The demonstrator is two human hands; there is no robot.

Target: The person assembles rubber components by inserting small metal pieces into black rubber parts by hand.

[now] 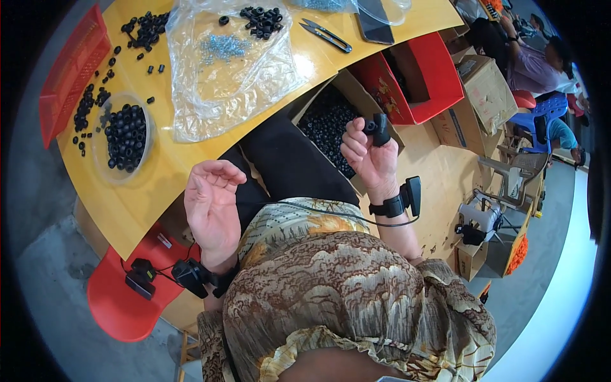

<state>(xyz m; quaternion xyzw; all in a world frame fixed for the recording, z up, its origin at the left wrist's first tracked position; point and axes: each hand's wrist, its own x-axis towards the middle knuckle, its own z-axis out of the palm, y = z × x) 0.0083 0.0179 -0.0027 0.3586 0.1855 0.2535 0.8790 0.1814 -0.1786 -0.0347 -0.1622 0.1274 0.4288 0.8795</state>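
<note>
My right hand (368, 155) is raised over the cardboard box at my lap and is closed around a small black tube-shaped part (380, 129). A second round black end shows at its fingertips; whether it belongs to the same piece I cannot tell. My left hand (213, 204) is held up near the table's edge, palm in view, fingers loosely curved with nothing in them. In front of it lies a clear plastic sheet (235, 95) bearing small bluish metal bits (224, 48) and black parts (262, 23). A round clear tub (151, 137) holds several black caps.
Scissors-like snips (326, 36) and a phone (373, 24) lie on the yellow table (143, 210). A red basket (71, 76) stands at its left edge. Right of the table are a cardboard box (353, 83) of black parts and a red box (439, 83). Other people sit at the far right.
</note>
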